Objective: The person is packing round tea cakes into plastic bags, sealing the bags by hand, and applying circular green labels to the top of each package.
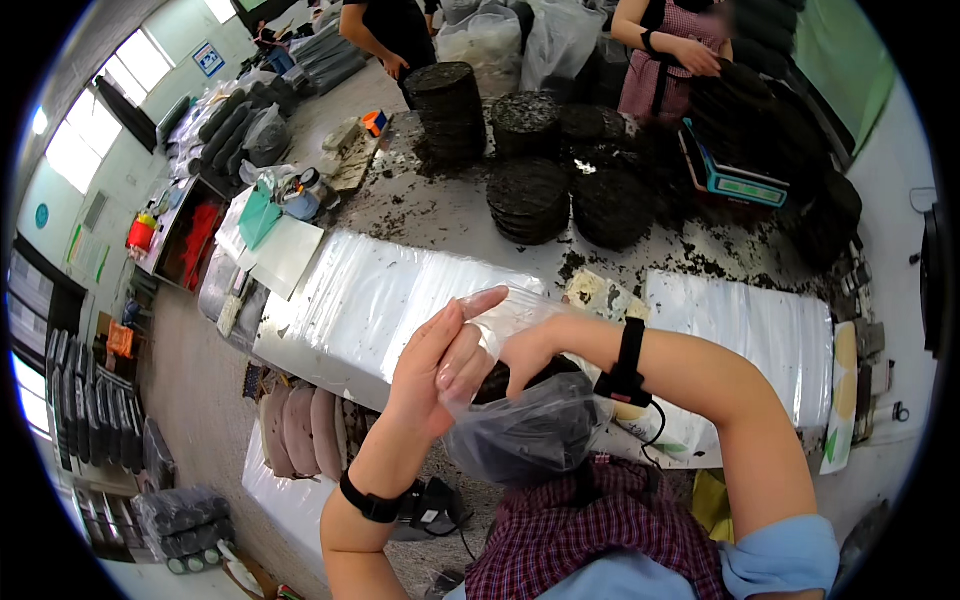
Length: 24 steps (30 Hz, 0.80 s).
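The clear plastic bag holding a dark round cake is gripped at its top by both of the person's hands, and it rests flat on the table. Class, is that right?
Not quite. In the head view the clear plastic bag is held up in the air near the person's chest, not resting on the table. The rest stands: both the left hand and the right hand grip its top, with a dark round cake inside.

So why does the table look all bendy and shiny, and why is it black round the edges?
In the head view, the fisheye lens bends the table edges and leaves black corners; window light glares off the clear plastic sheets; the windows themselves are washed out white; the left hand and right hand on the clear bag look fairly sharp.
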Each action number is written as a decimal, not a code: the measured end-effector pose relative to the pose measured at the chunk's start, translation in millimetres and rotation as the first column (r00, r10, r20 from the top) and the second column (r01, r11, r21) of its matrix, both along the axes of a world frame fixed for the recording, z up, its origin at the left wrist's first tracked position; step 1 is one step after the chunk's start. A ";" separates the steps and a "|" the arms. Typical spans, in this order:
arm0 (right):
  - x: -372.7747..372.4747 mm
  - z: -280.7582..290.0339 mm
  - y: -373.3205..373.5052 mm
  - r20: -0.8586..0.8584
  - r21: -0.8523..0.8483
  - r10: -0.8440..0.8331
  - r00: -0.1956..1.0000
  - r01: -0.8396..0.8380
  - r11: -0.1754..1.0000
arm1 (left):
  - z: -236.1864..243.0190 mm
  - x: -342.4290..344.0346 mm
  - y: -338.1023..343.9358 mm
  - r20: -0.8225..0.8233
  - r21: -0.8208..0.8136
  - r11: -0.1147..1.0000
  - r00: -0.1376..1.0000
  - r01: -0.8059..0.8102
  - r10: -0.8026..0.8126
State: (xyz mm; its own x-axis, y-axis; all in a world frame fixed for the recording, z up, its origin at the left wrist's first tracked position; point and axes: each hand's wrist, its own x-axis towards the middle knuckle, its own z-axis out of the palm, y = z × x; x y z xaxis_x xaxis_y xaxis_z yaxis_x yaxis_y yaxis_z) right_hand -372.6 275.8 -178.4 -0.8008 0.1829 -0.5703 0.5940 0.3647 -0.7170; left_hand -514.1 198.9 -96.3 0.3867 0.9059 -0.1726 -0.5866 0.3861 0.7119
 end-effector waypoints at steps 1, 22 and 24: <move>9.8 6.6 4.5 0.051 -0.095 -0.075 0.996 0.080 0.992 | 1.4 -0.8 -4.6 0.066 -0.014 1.000 0.998 0.016 -0.015; 73.5 -162.5 -53.5 0.075 -0.161 -0.816 0.573 0.815 0.557 | -315.0 -46.6 -126.6 -0.127 -0.549 0.787 0.959 -0.281 0.254; 77.9 -159.9 -64.5 -0.061 0.169 -0.692 0.719 0.691 0.703 | -280.6 -53.3 -126.3 -0.502 -0.471 0.737 0.834 -0.484 0.227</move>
State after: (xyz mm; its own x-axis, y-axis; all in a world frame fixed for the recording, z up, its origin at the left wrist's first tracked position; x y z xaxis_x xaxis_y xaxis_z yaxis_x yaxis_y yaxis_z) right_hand -294.8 211.3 -338.3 -0.4073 0.7764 -0.4810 0.7322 -0.0372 -0.6801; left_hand -567.4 72.6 -376.9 -0.1614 0.6456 -0.7464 -0.4891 0.6046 0.6287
